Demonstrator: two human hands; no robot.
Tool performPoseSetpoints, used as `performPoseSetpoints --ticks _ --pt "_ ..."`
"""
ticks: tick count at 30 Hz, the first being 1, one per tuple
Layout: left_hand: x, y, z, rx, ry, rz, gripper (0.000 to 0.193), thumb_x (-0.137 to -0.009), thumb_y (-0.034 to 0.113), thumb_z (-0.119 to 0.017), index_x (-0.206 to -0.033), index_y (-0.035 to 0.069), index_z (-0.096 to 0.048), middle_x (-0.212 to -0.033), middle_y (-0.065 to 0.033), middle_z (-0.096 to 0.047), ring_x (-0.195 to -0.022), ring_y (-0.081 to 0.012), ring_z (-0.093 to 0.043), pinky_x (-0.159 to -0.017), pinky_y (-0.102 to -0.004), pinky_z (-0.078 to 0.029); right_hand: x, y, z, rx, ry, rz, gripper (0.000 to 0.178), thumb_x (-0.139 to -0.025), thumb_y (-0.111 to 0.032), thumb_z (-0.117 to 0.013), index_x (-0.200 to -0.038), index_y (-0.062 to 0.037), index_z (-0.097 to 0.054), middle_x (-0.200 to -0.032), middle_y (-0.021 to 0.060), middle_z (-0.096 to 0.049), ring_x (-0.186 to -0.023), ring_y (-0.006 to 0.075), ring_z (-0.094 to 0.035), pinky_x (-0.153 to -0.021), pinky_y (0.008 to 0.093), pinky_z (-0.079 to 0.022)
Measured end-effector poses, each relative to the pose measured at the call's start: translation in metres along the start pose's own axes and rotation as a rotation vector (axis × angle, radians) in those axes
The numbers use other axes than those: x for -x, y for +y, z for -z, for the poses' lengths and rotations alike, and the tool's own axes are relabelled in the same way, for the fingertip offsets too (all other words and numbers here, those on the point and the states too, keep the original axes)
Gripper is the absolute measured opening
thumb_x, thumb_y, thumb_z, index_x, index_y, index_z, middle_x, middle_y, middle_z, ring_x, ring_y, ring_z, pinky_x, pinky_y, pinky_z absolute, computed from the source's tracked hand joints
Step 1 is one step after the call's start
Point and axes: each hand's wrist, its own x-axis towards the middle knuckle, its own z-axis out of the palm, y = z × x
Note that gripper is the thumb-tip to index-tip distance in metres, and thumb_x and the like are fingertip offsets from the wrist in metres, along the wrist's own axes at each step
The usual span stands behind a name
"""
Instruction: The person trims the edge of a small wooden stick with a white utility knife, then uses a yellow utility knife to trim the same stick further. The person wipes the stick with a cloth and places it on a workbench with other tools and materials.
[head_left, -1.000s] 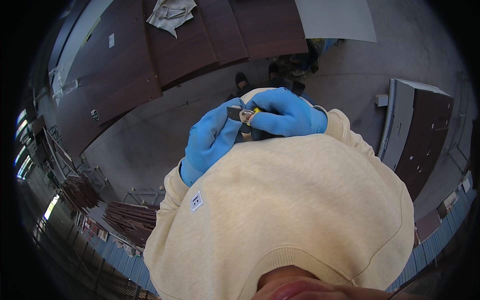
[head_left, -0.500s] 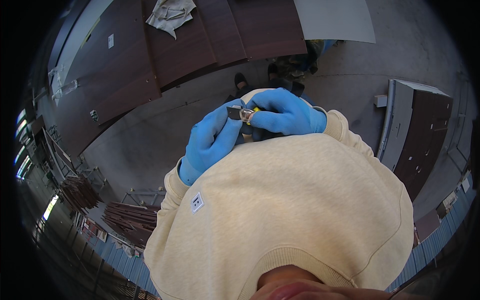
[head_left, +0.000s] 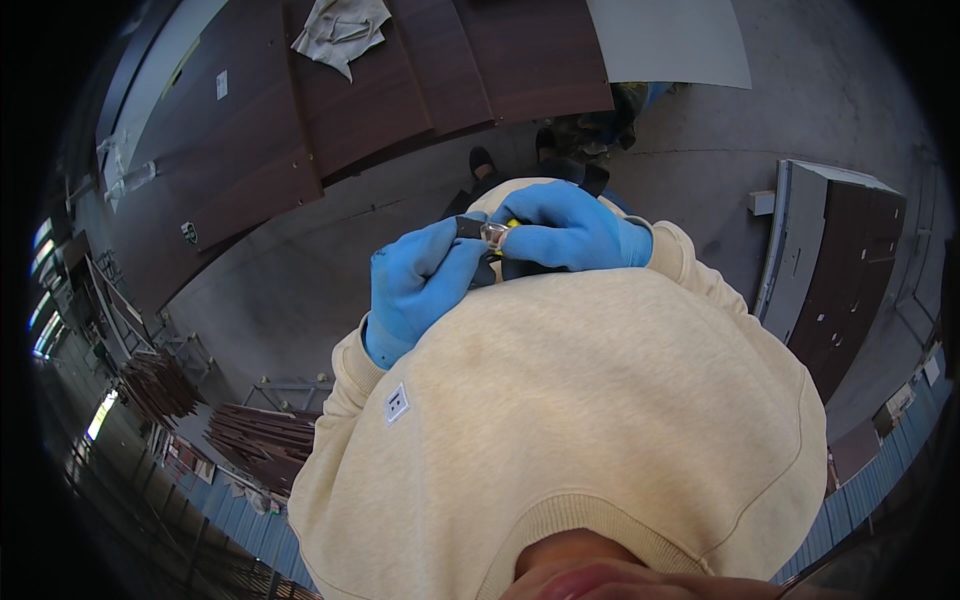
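In front of my chest, my right hand [head_left: 575, 230], in a blue glove, is closed round a utility knife [head_left: 493, 235] with a shiny metal nose. Bits of its yellow handle show between the fingers; the rest is hidden in the palm. A short, wide dark blade [head_left: 468, 227] sticks out of the nose toward the left. My left hand [head_left: 418, 280], also blue-gloved, pinches the blade between thumb and forefinger. Both hands are close together, near the hem of the cream sweatshirt [head_left: 560, 380].
Dark brown panels [head_left: 380, 90] lie ahead, with a crumpled grey cloth [head_left: 343, 30] on top. A pale sheet [head_left: 670, 40] adjoins them at the far right. To the right stands a panel stack [head_left: 845, 270]. Brown strips [head_left: 262, 440] are piled at the lower left.
My left hand has shifted slightly, its fingertips now pressed more closely on the blade. The right hand keeps its hold on the knife almost unmoved.
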Motion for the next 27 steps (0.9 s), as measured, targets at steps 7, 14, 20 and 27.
performPoseSetpoints --ticks 7,14,20,27 --pt "-0.007 -0.005 -0.005 -0.097 0.062 -0.052 0.031 -0.099 0.000 -0.065 -0.128 0.001 -0.073 -0.094 -0.0114 -0.074 -0.081 -0.0193 -0.070 -0.070 -0.0329 -0.055 0.000 0.003 -0.007 -0.474 0.181 -0.012 0.029 -0.101 -0.031 -0.068 -0.095 -0.0024 -0.072 -0.076 0.0051 -0.068 -0.067 0.0113 -0.058 -0.060 0.0312 -0.045" --pt "-0.020 0.007 0.004 -0.392 -0.012 0.004 0.048 -0.096 -0.001 -0.063 -0.144 0.007 -0.066 -0.109 -0.0179 -0.073 -0.102 -0.0309 -0.068 -0.089 -0.0417 -0.055 -0.005 0.014 -0.003 -0.088 0.101 0.161 0.032 -0.102 -0.033 -0.065 -0.099 -0.0021 -0.072 -0.073 0.0080 -0.066 -0.064 0.0144 -0.057 -0.059 0.0334 -0.045" --pt "-0.024 0.009 0.004 -0.394 -0.025 0.044 0.051 -0.095 0.001 -0.063 -0.145 0.009 -0.065 -0.108 -0.0174 -0.072 -0.101 -0.0302 -0.067 -0.089 -0.0417 -0.054 -0.007 0.010 0.003 0.077 0.107 0.111 0.037 -0.104 -0.038 -0.063 -0.101 -0.0030 -0.072 -0.072 0.0085 -0.065 -0.064 0.0171 -0.058 -0.059 0.0354 -0.046" --pt "-0.031 0.013 0.006 -0.398 -0.033 0.054 0.049 -0.095 0.002 -0.062 -0.144 0.006 -0.066 -0.102 -0.0164 -0.072 -0.097 -0.0294 -0.068 -0.087 -0.0416 -0.055 -0.011 0.008 0.008 0.051 0.091 0.131 0.038 -0.104 -0.040 -0.062 -0.097 -0.0042 -0.071 -0.074 0.0110 -0.066 -0.063 0.0179 -0.059 -0.060 0.0359 -0.047"
